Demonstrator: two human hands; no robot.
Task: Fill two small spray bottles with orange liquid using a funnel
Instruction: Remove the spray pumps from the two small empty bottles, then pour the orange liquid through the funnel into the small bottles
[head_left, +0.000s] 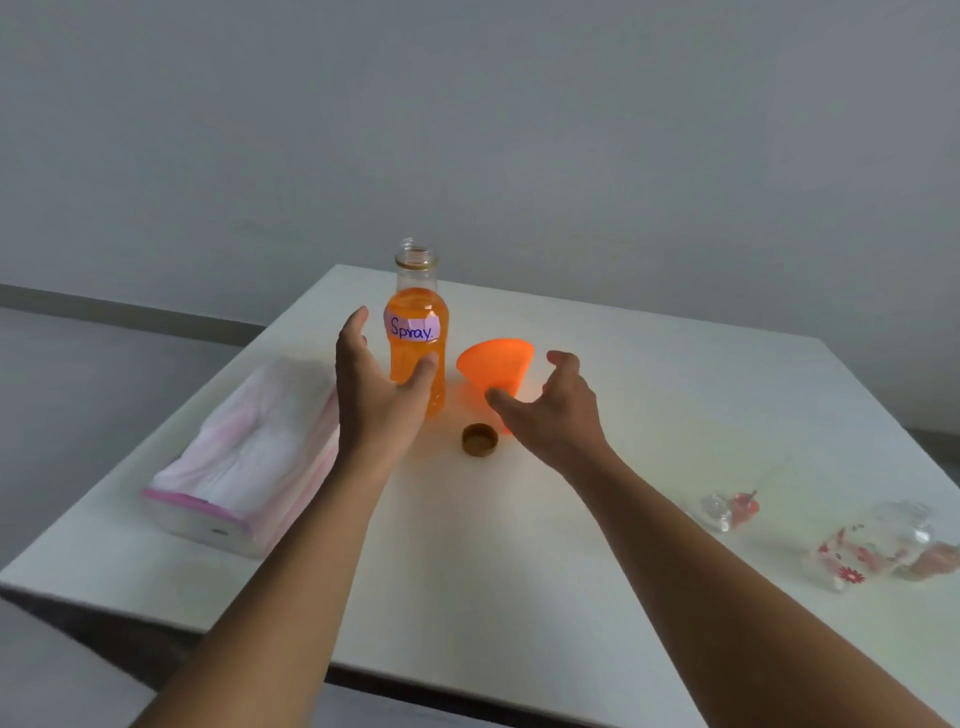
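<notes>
On the white table (519, 571), a bottle (417, 332) of orange liquid was seen upright near the far edge, uncapped, with a label reading "Spray." Its cap (479, 439) was noted lying mouth-up just in front of it, between the two wrists. An orange funnel (496, 369) was set just right of the bottle, wide mouth tilted up and away.

The left hand (374, 389) was spread wide around the bottle's left side, thumb in front of the lower body; contact could not be confirmed. The right hand (550, 410) was held wide, fingers curled, thumb at the funnel's narrow part, which was partly hidden by it; a grip could not be told.

A pink-and-white tissue pack (249, 457) was recorded left of the left forearm. Two small spray bottles (878, 545) were seen lying on their sides at the right edge, well apart from the funnel, blurred; a smaller clear piece with red (732, 512) was noted near them.
</notes>
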